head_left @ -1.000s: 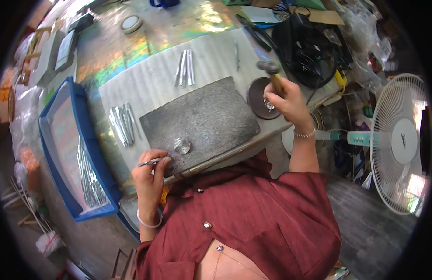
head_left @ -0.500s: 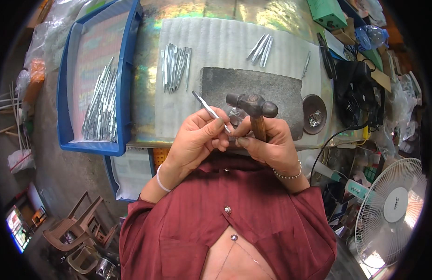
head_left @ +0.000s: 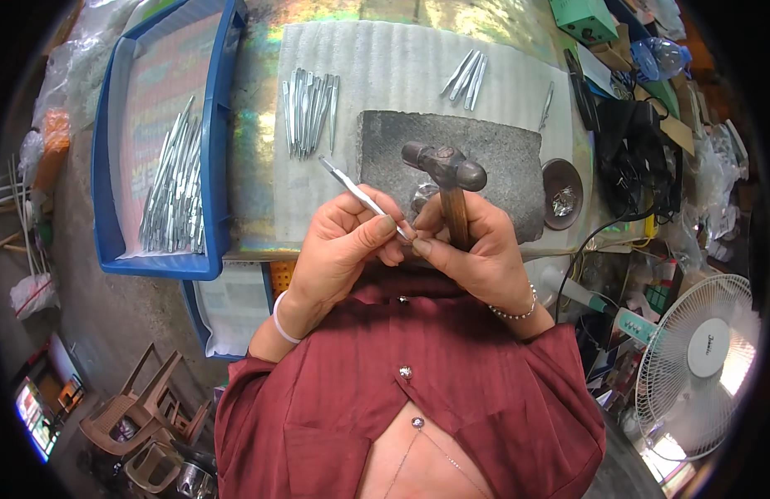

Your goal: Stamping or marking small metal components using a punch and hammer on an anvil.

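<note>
Between the thumb and fingers of my left hand (head_left: 343,241) is a slim silver metal piece (head_left: 350,186), slanting up and left. My right hand (head_left: 487,254) is closed around the wooden handle of a ball-peen hammer (head_left: 445,166), its head upright above the fist. The thumb and fingertip of that hand also meet at the lower end of the metal piece; anything tiny pinched there is too small to make out. Beyond both hands lies a dark grey stone block (head_left: 493,162), with a shiny rounded metal object (head_left: 422,196) at its near edge, partly hidden by the hammer.
Bundles of similar metal pieces (head_left: 308,112) lie on a white foam sheet (head_left: 377,71). A blue tray (head_left: 214,133) holds many more at left. Right of the block sits a brown bowl (head_left: 553,176) with small shiny parts. A black cable (head_left: 584,249) and a fan (head_left: 708,349) are at right.
The metal piece has tilted further to the left in my left hand. The hammer head has leaned slightly, and my view has shifted a little.
</note>
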### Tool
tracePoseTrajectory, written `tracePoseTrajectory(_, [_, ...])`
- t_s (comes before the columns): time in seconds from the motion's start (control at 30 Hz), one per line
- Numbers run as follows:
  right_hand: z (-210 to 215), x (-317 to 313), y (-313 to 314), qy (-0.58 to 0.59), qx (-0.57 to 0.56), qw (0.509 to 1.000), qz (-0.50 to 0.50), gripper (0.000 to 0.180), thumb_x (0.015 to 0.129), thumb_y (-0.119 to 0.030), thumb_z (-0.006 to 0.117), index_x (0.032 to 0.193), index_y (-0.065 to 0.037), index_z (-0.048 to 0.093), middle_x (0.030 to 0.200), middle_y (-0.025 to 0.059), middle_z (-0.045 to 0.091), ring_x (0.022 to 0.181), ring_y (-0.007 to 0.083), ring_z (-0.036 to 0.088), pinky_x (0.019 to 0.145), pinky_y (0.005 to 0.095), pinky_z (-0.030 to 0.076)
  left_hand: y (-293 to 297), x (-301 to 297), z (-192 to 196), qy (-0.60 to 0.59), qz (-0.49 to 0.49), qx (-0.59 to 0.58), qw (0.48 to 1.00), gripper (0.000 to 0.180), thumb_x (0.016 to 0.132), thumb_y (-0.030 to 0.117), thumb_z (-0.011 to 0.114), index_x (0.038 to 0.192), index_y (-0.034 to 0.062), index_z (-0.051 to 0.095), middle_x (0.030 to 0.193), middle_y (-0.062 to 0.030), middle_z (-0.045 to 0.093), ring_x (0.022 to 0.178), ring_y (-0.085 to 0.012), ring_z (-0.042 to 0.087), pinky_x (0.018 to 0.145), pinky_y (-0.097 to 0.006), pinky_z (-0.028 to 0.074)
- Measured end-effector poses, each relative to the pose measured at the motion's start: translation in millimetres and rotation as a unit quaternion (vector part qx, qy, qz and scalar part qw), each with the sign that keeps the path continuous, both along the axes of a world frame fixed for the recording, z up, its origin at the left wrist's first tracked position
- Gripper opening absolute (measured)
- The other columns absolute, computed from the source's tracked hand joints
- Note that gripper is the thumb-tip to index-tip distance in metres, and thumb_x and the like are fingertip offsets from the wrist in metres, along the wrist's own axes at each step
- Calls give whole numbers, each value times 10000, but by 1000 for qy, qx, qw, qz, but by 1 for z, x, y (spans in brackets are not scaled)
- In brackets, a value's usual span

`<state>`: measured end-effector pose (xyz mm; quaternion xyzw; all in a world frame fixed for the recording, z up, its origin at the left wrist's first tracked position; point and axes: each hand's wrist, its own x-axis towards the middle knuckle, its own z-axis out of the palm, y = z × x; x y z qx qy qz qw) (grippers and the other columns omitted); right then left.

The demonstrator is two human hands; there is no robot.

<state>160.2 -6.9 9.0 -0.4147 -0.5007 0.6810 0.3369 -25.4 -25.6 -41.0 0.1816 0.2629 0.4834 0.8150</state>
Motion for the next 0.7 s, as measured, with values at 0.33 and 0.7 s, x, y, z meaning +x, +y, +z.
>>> tracePoseTrajectory(0.33, [-3,9,0,49,-68,996,3,208,880,-56,624,1049,22,530,833,48,601,564,22,495,489,157,382,-5,8,0,114,20,65,991,118,932,105,559,987,1,567,907,-121,658,715,-128,641,642,-221,531])
tracePoseTrajectory(0.7, [-43,41,0,-215,121,962,-114,239,837,-145,679,1009,3,604,655,51,575,578,69,524,551,249,440,11,15,0,194,54,95,975,83,941,88,537,1000,30,542,918,-113,651,645,-89,592,592,-204,500])
